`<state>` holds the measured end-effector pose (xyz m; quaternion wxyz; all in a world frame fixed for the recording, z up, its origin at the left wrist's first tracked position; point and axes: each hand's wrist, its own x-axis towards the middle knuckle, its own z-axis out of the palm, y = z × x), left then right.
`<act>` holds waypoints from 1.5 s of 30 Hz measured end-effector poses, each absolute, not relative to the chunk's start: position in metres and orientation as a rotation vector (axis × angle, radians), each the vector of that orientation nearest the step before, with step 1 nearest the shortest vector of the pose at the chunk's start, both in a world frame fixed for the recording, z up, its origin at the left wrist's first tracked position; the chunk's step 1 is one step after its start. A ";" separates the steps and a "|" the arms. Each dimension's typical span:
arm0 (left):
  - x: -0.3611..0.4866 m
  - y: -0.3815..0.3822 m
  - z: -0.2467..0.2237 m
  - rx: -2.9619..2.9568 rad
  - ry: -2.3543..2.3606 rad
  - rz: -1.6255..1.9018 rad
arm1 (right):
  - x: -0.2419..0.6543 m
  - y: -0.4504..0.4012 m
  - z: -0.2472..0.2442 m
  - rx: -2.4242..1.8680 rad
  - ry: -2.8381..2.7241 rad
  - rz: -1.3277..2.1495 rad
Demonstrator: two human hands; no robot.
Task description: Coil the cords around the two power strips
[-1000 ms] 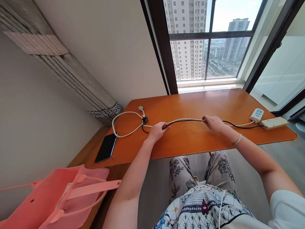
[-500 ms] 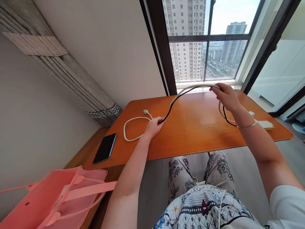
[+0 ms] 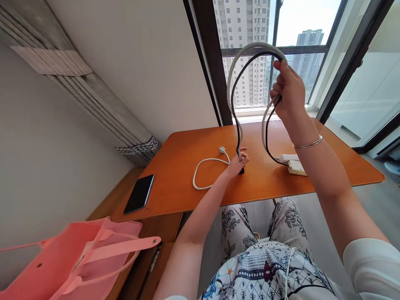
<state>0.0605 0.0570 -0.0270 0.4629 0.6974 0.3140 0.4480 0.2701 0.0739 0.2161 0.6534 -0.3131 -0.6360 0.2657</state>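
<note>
A white cable (image 3: 230,79) and a thinner black cable (image 3: 235,89) rise side by side in an arch above the table. At the top right of that arch, my right hand (image 3: 290,89) is closed around both. My left hand (image 3: 235,166) holds their lower left end just above the tabletop, with a small black connector (image 3: 241,171) showing below its fingers. A white plug (image 3: 222,150) lies beyond my left hand on a loop of white cable (image 3: 194,177). Both cables drop from my right hand to a cream power block (image 3: 296,167) and a white connector (image 3: 286,158).
A dark phone (image 3: 139,194) lies at the left end of the orange-brown table (image 3: 175,154). Below it, at the lower left, stands a pink bag (image 3: 81,250) with its strap sticking out. A window (image 3: 250,83) is behind the table, and a gathered curtain (image 3: 103,96) hangs at left.
My right hand has lifted the cables higher, bending them into a tall arch. My left hand has moved right with their end. The white plug and loop and the power block have shifted too.
</note>
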 end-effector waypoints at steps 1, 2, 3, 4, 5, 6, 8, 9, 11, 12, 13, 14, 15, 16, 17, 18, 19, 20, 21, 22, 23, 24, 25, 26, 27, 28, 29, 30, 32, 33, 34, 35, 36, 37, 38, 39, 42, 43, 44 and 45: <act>0.073 0.053 -0.027 1.712 0.736 1.095 | 0.267 0.079 0.219 -0.706 -1.460 0.600; 0.084 0.048 -0.027 1.713 0.712 1.088 | 0.264 0.083 0.222 -0.697 -1.463 0.602; 0.096 0.044 -0.028 1.710 0.699 1.081 | 0.261 0.087 0.224 -0.687 -1.452 0.607; 0.107 0.040 -0.028 1.707 0.699 1.085 | 0.258 0.090 0.226 -0.678 -1.434 0.615; 0.117 0.036 -0.029 1.698 0.710 1.100 | 0.255 0.093 0.228 -0.668 -1.414 0.623; 0.127 0.033 -0.030 1.685 0.727 1.126 | 0.252 0.094 0.229 -0.657 -1.399 0.634; 0.143 0.028 -0.032 1.643 0.782 1.204 | 0.245 0.092 0.234 -0.632 -1.387 0.659; 0.149 0.027 -0.033 1.623 0.808 1.227 | 0.242 0.088 0.237 -0.622 -1.378 0.681; 0.155 0.028 -0.036 1.598 0.831 1.241 | 0.239 0.076 0.247 -0.603 -1.291 0.761; 0.155 0.029 -0.037 1.595 0.827 1.242 | 0.239 0.069 0.253 -0.597 -1.216 0.817; 0.152 0.031 -0.037 1.596 0.820 1.249 | 0.242 0.060 0.259 -0.588 -1.117 0.875; 0.148 0.033 -0.037 1.601 0.817 1.264 | 0.247 0.052 0.266 -0.582 -1.041 0.929; 0.141 0.036 -0.036 1.610 0.823 1.288 | 0.253 0.044 0.272 -0.577 -1.011 0.978; 0.132 0.039 -0.035 1.625 0.844 1.312 | 0.262 0.037 0.278 -0.581 -1.010 1.015; 0.122 0.042 -0.032 1.643 0.882 1.334 | 0.271 0.031 0.282 -0.598 -1.031 1.041; 0.111 0.043 -0.029 1.678 0.925 1.343 | 0.281 0.027 0.285 -0.620 -1.083 1.065; 0.100 0.044 -0.024 1.725 0.980 1.353 | 0.291 0.023 0.287 -0.645 -1.133 1.073; 0.089 0.044 -0.019 1.786 1.045 1.347 | 0.301 0.020 0.287 -0.670 -1.185 1.074; 0.080 0.044 -0.013 1.852 1.124 1.343 | 0.310 0.019 0.287 -0.697 -1.235 1.066; 0.072 0.042 -0.007 1.914 1.203 1.341 | 0.318 0.019 0.285 -0.732 -1.292 1.046; 0.065 0.040 -0.001 1.975 1.265 1.332 | 0.325 0.020 0.283 -0.768 -1.349 1.008; 0.060 0.037 0.005 2.035 1.319 1.322 | 0.332 0.022 0.280 -0.800 -1.403 0.952; 0.057 0.035 0.010 2.090 1.368 1.319 | 0.339 0.025 0.277 -0.824 -1.452 0.886; 0.055 0.032 0.015 2.136 1.402 1.325 | 0.345 0.029 0.274 -0.837 -1.483 0.818; 0.053 0.031 0.019 2.165 1.415 1.334 | 0.351 0.032 0.272 -0.839 -1.500 0.760; 0.052 0.029 0.021 2.174 1.394 1.339 | 0.356 0.036 0.270 -0.827 -1.503 0.715; 0.051 0.028 0.023 2.157 1.332 1.336 | 0.361 0.038 0.268 -0.808 -1.503 0.689; 0.051 0.028 0.025 2.112 1.235 1.317 | 0.366 0.040 0.267 -0.787 -1.504 0.680; 0.050 0.027 0.027 1.974 1.008 1.245 | 0.373 0.043 0.266 -0.708 -1.501 0.668; 0.051 0.026 0.028 1.899 0.910 1.211 | 0.376 0.044 0.266 -0.649 -1.502 0.670; 0.051 0.025 0.030 1.831 0.834 1.183 | 0.379 0.047 0.266 -0.584 -1.501 0.684; 0.051 0.023 0.032 1.777 0.782 1.162 | 0.381 0.051 0.265 -0.528 -1.498 0.708; 0.052 0.021 0.034 1.740 0.748 1.140 | 0.385 0.056 0.263 -0.500 -1.491 0.735; 0.052 0.019 0.037 1.720 0.723 1.113 | 0.388 0.063 0.260 -0.513 -1.482 0.759; 0.053 0.017 0.040 1.716 0.702 1.078 | 0.391 0.071 0.255 -0.565 -1.469 0.779; 0.052 0.014 0.043 1.723 0.684 1.040 | 0.394 0.080 0.249 -0.658 -1.452 0.767; 0.047 0.008 0.052 1.744 0.643 0.932 | 0.402 0.105 0.218 -0.931 -1.447 0.626; 0.045 0.006 0.053 1.746 0.639 0.901 | 0.403 0.110 0.205 -0.991 -1.478 0.548; 0.042 0.005 0.055 1.747 0.640 0.871 | 0.405 0.113 0.192 -1.045 -1.515 0.459; 0.039 0.005 0.055 1.751 0.641 0.840 | 0.407 0.114 0.180 -1.101 -1.585 0.353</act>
